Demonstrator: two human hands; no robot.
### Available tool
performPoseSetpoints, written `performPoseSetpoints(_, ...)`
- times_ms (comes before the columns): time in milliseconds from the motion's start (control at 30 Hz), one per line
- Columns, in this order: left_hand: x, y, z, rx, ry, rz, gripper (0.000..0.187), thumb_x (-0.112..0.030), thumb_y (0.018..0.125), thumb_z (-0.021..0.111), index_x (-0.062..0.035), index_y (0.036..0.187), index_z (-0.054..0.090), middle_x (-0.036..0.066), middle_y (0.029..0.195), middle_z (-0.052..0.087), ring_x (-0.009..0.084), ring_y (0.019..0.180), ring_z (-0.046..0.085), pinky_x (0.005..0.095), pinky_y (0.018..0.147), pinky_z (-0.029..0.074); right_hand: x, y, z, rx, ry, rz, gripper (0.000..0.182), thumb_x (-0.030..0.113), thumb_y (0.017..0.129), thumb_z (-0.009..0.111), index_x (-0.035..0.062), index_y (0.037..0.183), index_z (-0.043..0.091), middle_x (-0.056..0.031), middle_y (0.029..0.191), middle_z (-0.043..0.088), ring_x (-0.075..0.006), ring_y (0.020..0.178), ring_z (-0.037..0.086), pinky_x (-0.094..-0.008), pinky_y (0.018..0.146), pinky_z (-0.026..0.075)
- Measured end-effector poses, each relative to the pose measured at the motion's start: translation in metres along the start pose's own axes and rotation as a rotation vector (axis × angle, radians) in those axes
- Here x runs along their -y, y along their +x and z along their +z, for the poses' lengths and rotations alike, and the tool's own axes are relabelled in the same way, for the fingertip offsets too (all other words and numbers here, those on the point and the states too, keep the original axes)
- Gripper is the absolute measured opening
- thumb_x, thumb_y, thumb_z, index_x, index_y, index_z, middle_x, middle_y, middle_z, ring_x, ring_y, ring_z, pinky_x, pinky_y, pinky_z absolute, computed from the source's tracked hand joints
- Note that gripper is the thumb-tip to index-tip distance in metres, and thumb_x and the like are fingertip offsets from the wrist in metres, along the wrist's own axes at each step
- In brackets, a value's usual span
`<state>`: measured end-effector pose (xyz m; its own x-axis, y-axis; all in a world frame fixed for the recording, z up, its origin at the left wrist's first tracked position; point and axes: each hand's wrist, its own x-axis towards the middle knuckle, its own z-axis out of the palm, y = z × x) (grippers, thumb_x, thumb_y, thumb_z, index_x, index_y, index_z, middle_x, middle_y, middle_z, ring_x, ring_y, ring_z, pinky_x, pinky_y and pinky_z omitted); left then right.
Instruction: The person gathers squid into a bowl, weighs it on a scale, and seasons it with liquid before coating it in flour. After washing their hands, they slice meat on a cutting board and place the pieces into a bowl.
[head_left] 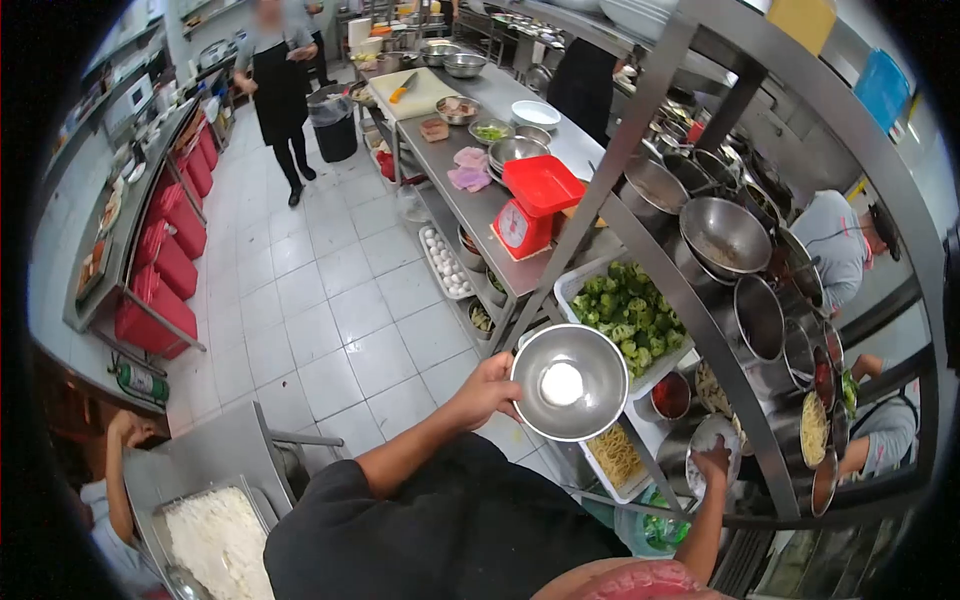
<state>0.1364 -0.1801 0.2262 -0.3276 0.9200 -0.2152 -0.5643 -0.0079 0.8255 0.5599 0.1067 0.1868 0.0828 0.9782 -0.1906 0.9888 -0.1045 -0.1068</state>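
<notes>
My left hand (486, 390) grips the left rim of a round steel bowl (590, 385), held tilted in front of me. White material or a bright reflection shows at the bowl's bottom; I cannot tell which. My right hand (712, 462) reaches into a pale bowl (700, 440) at the lower right, its fingertips partly hidden there. Around them are a white tray of broccoli (630, 315), a pot of red sauce (670, 396) and a tray of noodles (616, 455).
A steel rack post (600, 185) slants up beside the bowls. Behind stands a counter (420, 150) with a red scale (522, 228). A person in a black apron (279, 90) is on the aisle. At the lower left, a person's arm (118, 480) is beside a tray of white food (215, 545).
</notes>
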Motion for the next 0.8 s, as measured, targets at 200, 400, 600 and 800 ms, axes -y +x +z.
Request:
performPoseSetpoints(200,-0.007,-0.003,0.004,-0.015,0.001,-0.028,0.023,0.006,0.075,0.059,-0.0038,0.092,0.047,0.007,0.086,0.056,0.0193,0.071,0.066,0.0331,0.054,0.061,-0.017,0.031,0.030,-0.222,-0.166,0.017,0.062,0.021,0.070,0.067,0.0154,0.129,0.050,-0.0208,0.136,0.041,-0.0447,0.117,0.047,-0.0489,0.097,0.043)
performPoseSetpoints(400,-0.007,-0.006,-0.001,-0.051,0.000,0.004,0.022,0.004,0.077,0.058,-0.0035,0.095,0.048,0.007,0.089,0.059,0.0201,0.072,0.067,0.0330,0.054,0.061,-0.001,0.020,0.028,-0.086,-0.070,0.053,0.087,0.020,0.068,0.070,0.0182,0.144,0.028,-0.0304,0.140,0.035,-0.0499,0.124,0.040,-0.0515,0.099,0.041)
performPoseSetpoints(600,-0.012,-0.007,0.015,-0.067,0.053,-0.005,0.028,0.007,0.075,0.051,-0.0013,0.101,0.050,0.014,0.094,0.061,0.0239,0.073,0.067,0.0358,0.057,0.061,-0.061,0.073,0.068,-0.337,-0.154,-0.150,0.062,0.021,0.070,0.066,0.0142,0.130,0.053,-0.0205,0.119,0.058,-0.0397,0.109,0.056,-0.0475,0.093,0.045)
performPoseSetpoints(800,-0.011,-0.004,0.024,-0.015,0.045,-0.024,0.022,0.007,0.075,0.049,-0.0024,0.094,0.047,0.014,0.091,0.062,0.0213,0.070,0.066,0.0326,0.054,0.060,-0.031,0.018,-0.004,-0.062,-0.050,-0.108,0.103,0.050,0.058,0.075,0.0085,0.143,0.032,-0.0210,0.139,0.045,-0.0369,0.128,0.044,-0.0416,0.104,0.038)
